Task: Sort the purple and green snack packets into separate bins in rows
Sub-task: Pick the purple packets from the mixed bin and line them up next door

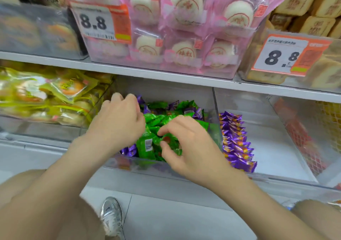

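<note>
Shop shelves carry clear bins. Left hand [118, 121] dips knuckles-up into the mixed bin [147, 166], fingers curled under; its grip cannot be told. Right hand [188, 147], palm down, pinches a green packet [173, 143] there. Purple packets [236, 142] lie crosswise in the right bin [276, 147], their row running near to far.

Looks down into a clear bin [142, 165] heaped with green packets [158, 119] and stray purple packets [129, 150]. Shows the left hand [118, 121] curled into the far left of the heap, its grip hidden, and the right hand [184, 147] with fingers [163, 133] pinching one green packet [168, 140]. Shows a purple row [238, 147] in the right bin [276, 147].
</note>
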